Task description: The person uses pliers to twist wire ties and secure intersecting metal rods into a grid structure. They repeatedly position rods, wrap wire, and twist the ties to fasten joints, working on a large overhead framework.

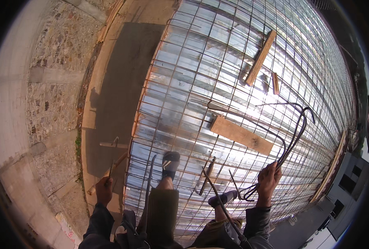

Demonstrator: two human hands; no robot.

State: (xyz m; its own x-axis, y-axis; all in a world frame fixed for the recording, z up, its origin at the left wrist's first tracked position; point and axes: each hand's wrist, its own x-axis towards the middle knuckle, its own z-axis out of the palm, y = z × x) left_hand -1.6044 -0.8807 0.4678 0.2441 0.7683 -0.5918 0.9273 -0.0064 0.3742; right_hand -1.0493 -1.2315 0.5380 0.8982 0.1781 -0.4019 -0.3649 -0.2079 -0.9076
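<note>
My right hand (269, 177) is closed around a bundle of bent steel bars (292, 145). Their long hooked ends rise away from me to the upper right, and shorter bent ends stick out below the fist. On the left, my left hand (104, 191) is closed on a thin dark rod (111, 168) that points upward; its full shape is not clear. That hand hangs just outside the edge of a rebar mesh (199, 62), over a drop. Beneath my sandalled feet the mesh lies over shiny metal decking (180, 118).
A wide wooden board (242, 135) lies ahead, with a long plank (261, 59) and a short block (275, 84) farther off. A dark bar-like tool (207, 176) rests between my feet. Wooden pieces (114, 145) jut from the left edge. Below runs a paved strip (122, 83) beside a stone wall (51, 99).
</note>
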